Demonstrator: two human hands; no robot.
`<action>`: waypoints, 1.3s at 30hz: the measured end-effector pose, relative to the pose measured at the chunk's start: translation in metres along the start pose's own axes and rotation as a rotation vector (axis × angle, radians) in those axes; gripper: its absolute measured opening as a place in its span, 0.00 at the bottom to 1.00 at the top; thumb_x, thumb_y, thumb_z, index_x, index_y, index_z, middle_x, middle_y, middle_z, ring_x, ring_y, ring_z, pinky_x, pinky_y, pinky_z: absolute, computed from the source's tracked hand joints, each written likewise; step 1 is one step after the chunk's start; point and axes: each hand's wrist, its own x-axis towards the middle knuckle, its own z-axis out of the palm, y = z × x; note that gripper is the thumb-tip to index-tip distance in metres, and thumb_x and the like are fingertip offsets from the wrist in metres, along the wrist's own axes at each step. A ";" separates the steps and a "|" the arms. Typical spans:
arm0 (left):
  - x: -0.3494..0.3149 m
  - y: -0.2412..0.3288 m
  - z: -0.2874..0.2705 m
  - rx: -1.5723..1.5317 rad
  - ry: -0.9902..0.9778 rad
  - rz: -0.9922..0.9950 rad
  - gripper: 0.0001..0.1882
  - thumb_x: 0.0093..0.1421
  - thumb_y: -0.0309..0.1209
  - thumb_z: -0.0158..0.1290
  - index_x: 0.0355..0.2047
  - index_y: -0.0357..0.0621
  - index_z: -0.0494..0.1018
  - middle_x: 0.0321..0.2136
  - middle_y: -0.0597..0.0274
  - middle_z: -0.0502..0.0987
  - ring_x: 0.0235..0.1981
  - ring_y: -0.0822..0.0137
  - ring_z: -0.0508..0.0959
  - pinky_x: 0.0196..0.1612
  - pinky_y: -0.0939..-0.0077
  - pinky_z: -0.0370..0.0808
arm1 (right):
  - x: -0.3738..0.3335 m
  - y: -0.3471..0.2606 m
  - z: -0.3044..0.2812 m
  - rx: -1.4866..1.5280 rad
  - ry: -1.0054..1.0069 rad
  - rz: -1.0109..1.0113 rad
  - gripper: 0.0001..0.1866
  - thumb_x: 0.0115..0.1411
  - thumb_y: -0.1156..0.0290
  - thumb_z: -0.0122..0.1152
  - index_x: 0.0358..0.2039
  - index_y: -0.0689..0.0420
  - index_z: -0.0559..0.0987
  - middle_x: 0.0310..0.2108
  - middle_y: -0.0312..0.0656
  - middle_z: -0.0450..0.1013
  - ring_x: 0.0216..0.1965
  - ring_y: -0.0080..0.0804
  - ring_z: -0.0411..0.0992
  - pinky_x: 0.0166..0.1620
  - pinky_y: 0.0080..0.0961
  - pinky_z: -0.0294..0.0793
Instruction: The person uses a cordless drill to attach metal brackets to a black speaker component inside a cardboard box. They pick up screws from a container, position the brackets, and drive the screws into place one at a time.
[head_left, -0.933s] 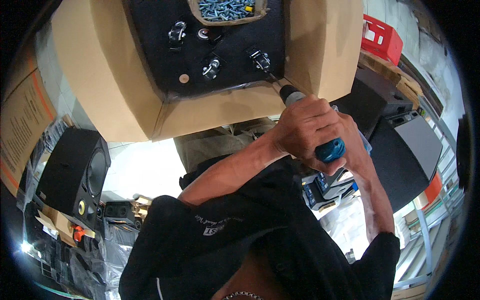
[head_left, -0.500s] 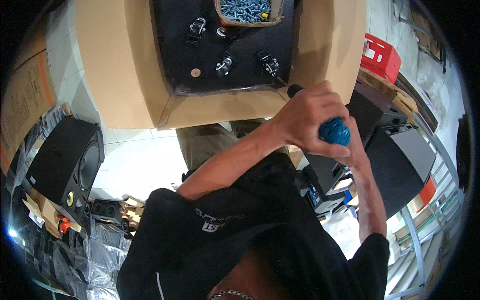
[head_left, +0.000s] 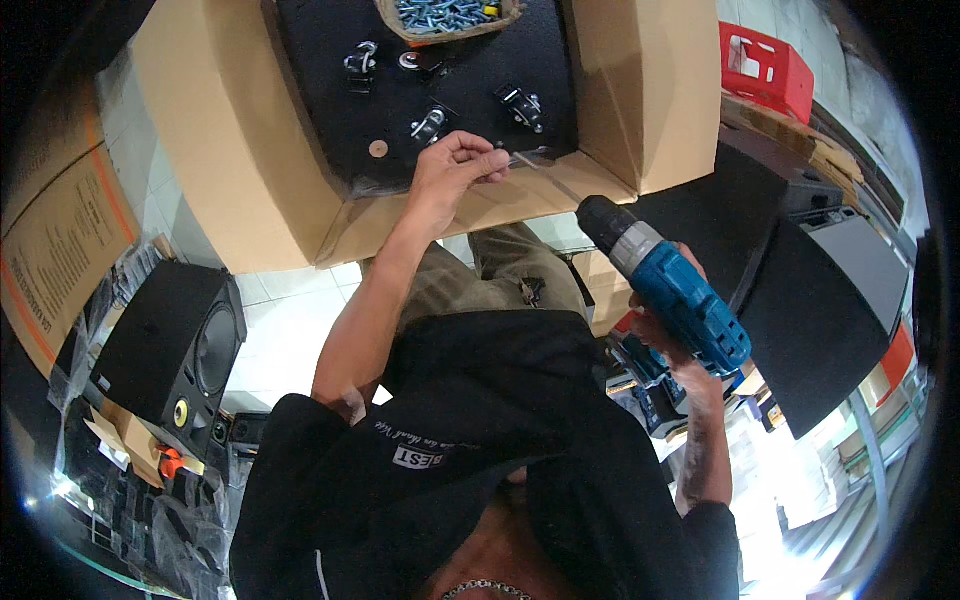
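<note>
My right hand [head_left: 655,325] grips a blue cordless drill [head_left: 690,300] by its handle. Its long bit [head_left: 548,176] points over the near wall of an open cardboard box [head_left: 250,130]. Close to the bit's tip, my left hand [head_left: 455,172] has thumb and fingers pinched together; whatever they hold is too small to make out. Inside the box, several black caster wheels [head_left: 520,108] are on a black panel [head_left: 335,115]. Also on the panel are a small round tan disc [head_left: 378,149] and, at the far side, a carton of bolts [head_left: 455,38].
A black speaker [head_left: 170,350] stands at the left beside a large carton [head_left: 70,240]. More black cabinets [head_left: 830,310] and a red plastic crate [head_left: 765,72] are to the right. White tiled floor [head_left: 290,345] shows between the box and the left speaker.
My left hand has left the drill's rear and moved forward to near the bit's tip. The drill has tilted down from upright, and its bit has come away from the right-hand caster.
</note>
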 end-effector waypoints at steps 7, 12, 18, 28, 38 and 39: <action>0.004 -0.015 0.006 -0.267 -0.002 -0.075 0.11 0.60 0.27 0.59 0.41 0.37 0.74 0.37 0.60 0.79 0.33 0.76 0.74 0.41 0.82 0.73 | -0.013 0.009 0.002 0.099 -0.009 0.031 0.49 0.45 0.73 0.78 0.66 0.55 0.59 0.49 0.43 0.73 0.42 0.29 0.76 0.47 0.29 0.78; 0.004 -0.013 0.005 -0.225 -0.042 -0.110 0.11 0.61 0.28 0.58 0.42 0.36 0.75 0.36 0.61 0.78 0.32 0.75 0.74 0.39 0.82 0.73 | -0.015 0.003 -0.005 0.216 -0.029 0.121 0.50 0.45 0.73 0.78 0.67 0.54 0.59 0.47 0.41 0.73 0.41 0.29 0.75 0.45 0.28 0.78; 0.024 -0.012 -0.005 -0.010 -0.176 -0.111 0.12 0.61 0.29 0.58 0.42 0.35 0.76 0.34 0.63 0.78 0.32 0.75 0.74 0.39 0.82 0.73 | -0.002 0.015 -0.025 0.078 -0.010 0.056 0.51 0.43 0.68 0.80 0.66 0.52 0.61 0.41 0.39 0.76 0.40 0.28 0.76 0.44 0.28 0.78; 0.027 -0.007 -0.008 -0.004 -0.238 -0.132 0.14 0.60 0.35 0.60 0.42 0.40 0.76 0.35 0.65 0.77 0.31 0.77 0.73 0.38 0.85 0.73 | 0.004 0.010 -0.033 0.137 -0.018 0.204 0.49 0.44 0.71 0.78 0.66 0.51 0.62 0.39 0.38 0.76 0.39 0.30 0.76 0.40 0.29 0.79; 0.054 -0.040 0.015 -0.394 -0.086 -0.420 0.14 0.67 0.37 0.51 0.44 0.39 0.72 0.36 0.63 0.77 0.34 0.75 0.74 0.42 0.82 0.75 | 0.018 0.002 0.019 -0.414 -0.029 -0.074 0.43 0.49 0.69 0.75 0.64 0.55 0.64 0.52 0.46 0.73 0.50 0.34 0.74 0.55 0.32 0.71; 0.056 -0.040 0.016 -0.435 -0.076 -0.419 0.13 0.68 0.36 0.49 0.44 0.38 0.72 0.37 0.62 0.77 0.35 0.74 0.75 0.43 0.81 0.75 | 0.021 0.000 0.024 -0.495 -0.046 -0.061 0.41 0.50 0.69 0.74 0.64 0.54 0.65 0.54 0.47 0.73 0.52 0.35 0.73 0.57 0.33 0.70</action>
